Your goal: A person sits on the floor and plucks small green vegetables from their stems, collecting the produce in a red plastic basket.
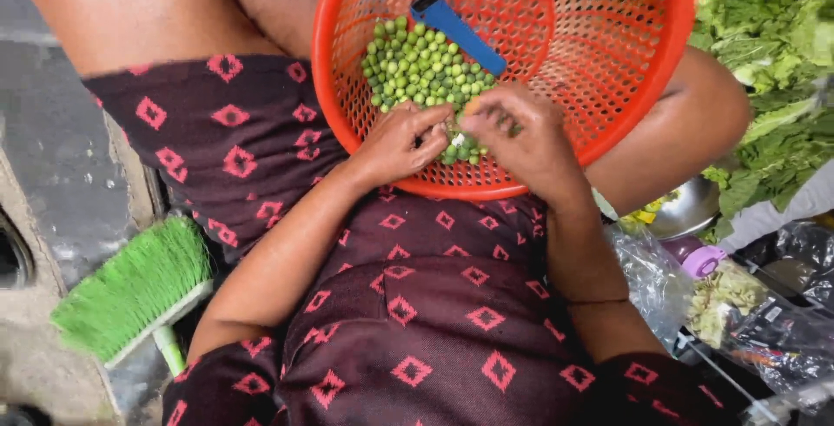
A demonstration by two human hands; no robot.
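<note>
An orange perforated plastic basket (625, 87) rests on my lap. Inside it lies a heap of small green peas (421, 66) and a blue flat tool (456, 31) with a dark end. My left hand (401, 141) and my right hand (512, 135) meet over the near rim of the basket. Their fingertips pinch a small pale and green piece (458, 141) between them, likely a pea or bit of pod. A few peas lie just under the fingers.
A green-bristled brush (135, 291) lies at lower left on the grey ground. Leafy greens (773, 52) pile up at right. Below them are a metal bowl (686, 209), clear plastic bags (738, 304) with plant scraps, and a purple-capped object (702, 261).
</note>
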